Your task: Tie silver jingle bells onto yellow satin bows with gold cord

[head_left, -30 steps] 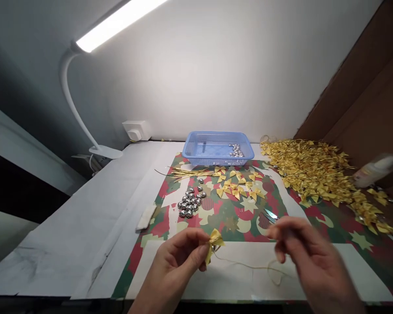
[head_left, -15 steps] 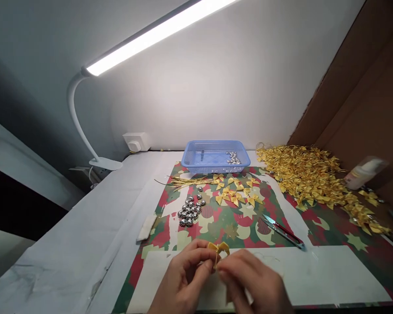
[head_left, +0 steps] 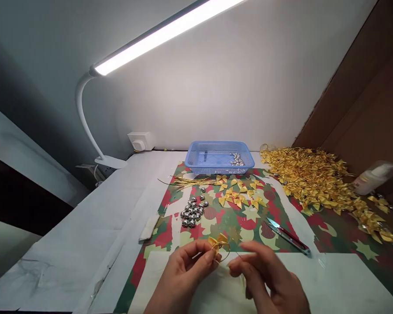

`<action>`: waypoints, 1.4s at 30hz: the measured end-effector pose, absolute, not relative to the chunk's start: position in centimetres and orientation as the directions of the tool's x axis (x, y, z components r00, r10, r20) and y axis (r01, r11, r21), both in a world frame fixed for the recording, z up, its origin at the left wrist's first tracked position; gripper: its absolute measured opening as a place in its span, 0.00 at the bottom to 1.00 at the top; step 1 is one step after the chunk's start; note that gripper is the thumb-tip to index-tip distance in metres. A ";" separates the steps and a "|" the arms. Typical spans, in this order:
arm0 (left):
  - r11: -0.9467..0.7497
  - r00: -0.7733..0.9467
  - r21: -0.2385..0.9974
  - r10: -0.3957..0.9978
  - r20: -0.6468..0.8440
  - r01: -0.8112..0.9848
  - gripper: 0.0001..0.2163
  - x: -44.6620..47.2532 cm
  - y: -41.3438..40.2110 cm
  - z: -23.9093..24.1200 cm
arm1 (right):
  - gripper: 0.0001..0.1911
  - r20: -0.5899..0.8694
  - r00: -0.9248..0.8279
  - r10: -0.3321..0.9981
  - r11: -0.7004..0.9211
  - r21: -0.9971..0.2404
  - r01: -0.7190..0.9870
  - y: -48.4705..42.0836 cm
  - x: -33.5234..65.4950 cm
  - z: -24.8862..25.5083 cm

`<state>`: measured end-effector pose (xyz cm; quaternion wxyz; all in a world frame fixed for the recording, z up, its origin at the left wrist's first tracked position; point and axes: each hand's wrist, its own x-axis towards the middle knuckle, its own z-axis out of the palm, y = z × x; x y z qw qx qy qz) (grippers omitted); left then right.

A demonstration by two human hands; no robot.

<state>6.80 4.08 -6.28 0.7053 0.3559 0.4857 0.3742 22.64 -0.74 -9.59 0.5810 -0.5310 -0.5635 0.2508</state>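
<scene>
My left hand (head_left: 186, 272) pinches a small gold ribbon bow (head_left: 218, 241) between thumb and fingertips, just above the near edge of the table. My right hand (head_left: 265, 277) is close beside it on the right, fingers curled in a pinch on a thin thread (head_left: 232, 256) that loops away from the bow. Both hands hover over a white sheet (head_left: 330, 283) lying on red and green patterned paper (head_left: 225, 218).
Silver bells (head_left: 192, 211) lie in a cluster left of centre, with loose gold bows (head_left: 239, 194) and gold cords (head_left: 186, 181) behind. A blue basket (head_left: 219, 157) holds more bells. A big pile of gold bows (head_left: 317, 179) spreads right. Snips (head_left: 288, 235), a bottle (head_left: 371, 179) and a desk lamp (head_left: 94, 113) stand around.
My right hand swung in from the right to meet the left at the bow, then drew slightly apart, pulling the thread into a small loop. The view shifted slightly.
</scene>
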 end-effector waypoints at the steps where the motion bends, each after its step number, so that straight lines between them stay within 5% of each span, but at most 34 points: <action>1: 0.459 0.252 0.871 0.876 -0.411 -0.176 0.10 6.8 4.0 -6.3 | 0.10 0.365 0.215 0.906 0.298 -0.909 0.290 -0.3 22.7 -9.6; 6: 0.427 0.265 0.897 0.883 -0.386 -0.115 0.11 6.4 4.0 -6.9 | 0.09 0.560 -0.027 0.828 0.487 -0.695 0.530 1.9 23.2 -10.5; 15: 0.323 0.284 0.946 0.905 -0.318 0.030 0.13 6.2 4.6 -6.9 | 0.13 0.606 -0.080 0.792 0.485 -0.544 0.685 1.9 22.7 -11.8; 28: 0.197 0.273 0.972 0.935 -0.225 0.125 0.11 6.5 4.9 -7.6 | 0.14 0.629 -0.090 0.772 0.466 -0.464 0.753 1.9 22.3 -11.9; 42: 0.164 0.273 0.973 0.940 -0.204 0.162 0.11 6.7 4.9 -7.8 | 0.13 0.582 -0.075 0.810 0.447 -0.529 0.722 1.7 22.1 -13.1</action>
